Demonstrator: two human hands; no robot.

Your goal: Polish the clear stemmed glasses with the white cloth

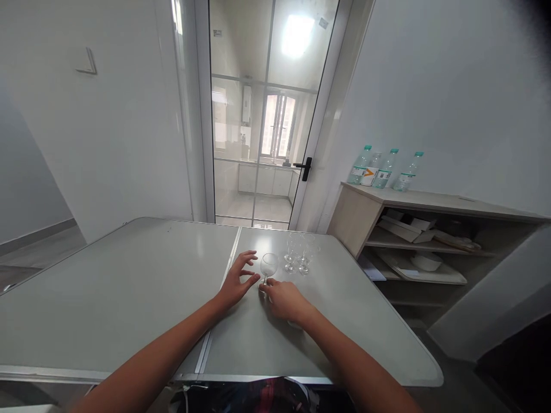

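A clear stemmed wine glass [269, 264] stands upright on the grey table, between my two hands. My right hand [284, 298] has its fingers closed around the stem, low down near the foot. Just left of the glass is my left hand [238, 280], its fingers apart and curved toward the bowl, holding nothing. Several more clear stemmed glasses [303, 258] are grouped on the table beyond my right hand. Part of a pale object shows under my right wrist, mostly hidden by it.
The grey table [129, 298] has a metal seam [230, 258] running across it. At the right, a wooden shelf unit [361, 215] adjoins the table, with several plastic bottles [384, 171] on top and papers and a bowl [426, 261] inside. Beyond the table stands a glass door [241, 189].
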